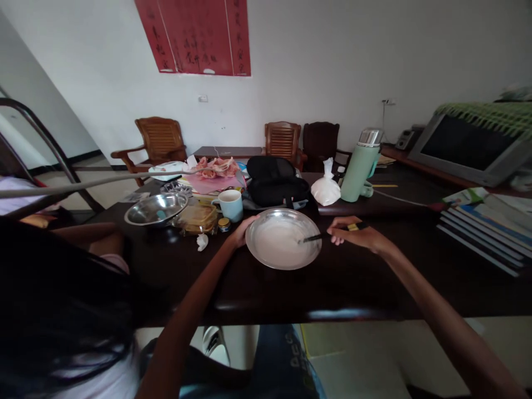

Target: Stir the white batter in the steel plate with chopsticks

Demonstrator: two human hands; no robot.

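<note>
A shallow metal bowl (310,223) sits on the dark table in front of me, with a smooth whitish mixture (272,244) spread inside it. My left hand (244,230) grips the bowl's left rim; part of its fingers is hidden behind the bowl. In my right hand (357,233), closed fingers hold black chopsticks (316,237) with a gold band. Their tips dip into the mixture near the bowl's right side. Behind the bowl, to the right, stands a knotted clear plastic bag of white powder (326,191).
Left of the bowl are a light-blue mug (231,206), small jar (224,224), crumpled tissue (202,242) and second metal bowl (135,215). Behind lies a black case (276,185). A green thermos (358,174) and stacked books (484,235) stand right. A person (62,310) sits close left.
</note>
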